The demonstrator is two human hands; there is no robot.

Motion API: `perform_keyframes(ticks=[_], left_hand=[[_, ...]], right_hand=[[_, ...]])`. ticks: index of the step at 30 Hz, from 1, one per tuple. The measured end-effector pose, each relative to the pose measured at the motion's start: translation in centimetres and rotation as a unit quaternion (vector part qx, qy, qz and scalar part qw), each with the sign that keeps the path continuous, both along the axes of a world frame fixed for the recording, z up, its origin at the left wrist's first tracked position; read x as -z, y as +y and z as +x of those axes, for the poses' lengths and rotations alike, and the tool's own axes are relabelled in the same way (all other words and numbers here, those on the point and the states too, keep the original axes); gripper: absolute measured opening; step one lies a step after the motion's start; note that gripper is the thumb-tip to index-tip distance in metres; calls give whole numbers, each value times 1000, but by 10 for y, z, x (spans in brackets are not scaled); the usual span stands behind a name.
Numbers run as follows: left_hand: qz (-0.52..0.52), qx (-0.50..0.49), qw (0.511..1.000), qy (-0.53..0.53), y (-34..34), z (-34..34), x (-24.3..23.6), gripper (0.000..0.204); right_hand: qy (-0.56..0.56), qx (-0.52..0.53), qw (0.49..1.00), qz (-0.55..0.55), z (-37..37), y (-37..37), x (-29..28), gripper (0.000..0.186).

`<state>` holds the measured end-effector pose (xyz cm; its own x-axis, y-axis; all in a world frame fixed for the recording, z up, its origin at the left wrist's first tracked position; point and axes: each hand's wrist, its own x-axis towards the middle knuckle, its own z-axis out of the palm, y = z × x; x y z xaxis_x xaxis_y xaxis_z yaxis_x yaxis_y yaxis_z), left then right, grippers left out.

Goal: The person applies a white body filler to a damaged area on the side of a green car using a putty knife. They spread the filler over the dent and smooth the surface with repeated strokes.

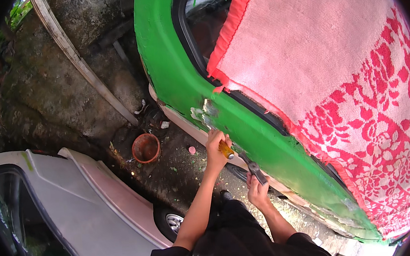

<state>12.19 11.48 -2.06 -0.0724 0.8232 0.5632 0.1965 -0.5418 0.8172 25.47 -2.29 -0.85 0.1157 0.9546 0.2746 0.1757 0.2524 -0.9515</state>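
My left hand (214,149) is closed round a tool with an amber, see-through handle (225,149), like a screwdriver's or a chisel's. Its tip is hidden by the hand, close to the green car's side panel (182,88). Just above that hand, the green paint is broken by a bare, pale and grey patch (208,109). Lower and to the right, my right hand (258,191) grips a hammer (254,170). The dark metal hammer head is a short way from the amber handle's butt end, apart from it.
A pink and red patterned cloth (317,69) covers the green car's roof and part of its windows. Behind on the left stands a white car (90,211). On the dirty floor lie a terracotta-coloured pot (146,148), a small pink disc (192,150) and scattered debris.
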Motion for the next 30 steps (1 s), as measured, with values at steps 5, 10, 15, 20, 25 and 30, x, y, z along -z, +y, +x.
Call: perform_keyframes(ticks=[5,10,15,20,25,30], left_hand=[[-2,-4,1000,5,7,2,-2,29],[-32,-5,999,-15,7,5,-6,28],[-25,-8,1000,0,11,4,-7,27],[-26,-2,1000,3,15,3,-3,28],[-3,-35,998,49,18,3,-12,30],[-15,-23,999,27,18,4,-10,29]], right_hand=[[-59,-13,998,36,4,1,4,19],[-18,-7,999,-28,0,-3,-18,22],[-124,15,991,-37,-4,16,-21,32],[105,17,994,-2,-3,3,-4,35],[-14,14,999,-43,-3,11,-10,39],[59,45,996,-50,-10,16,-17,37]])
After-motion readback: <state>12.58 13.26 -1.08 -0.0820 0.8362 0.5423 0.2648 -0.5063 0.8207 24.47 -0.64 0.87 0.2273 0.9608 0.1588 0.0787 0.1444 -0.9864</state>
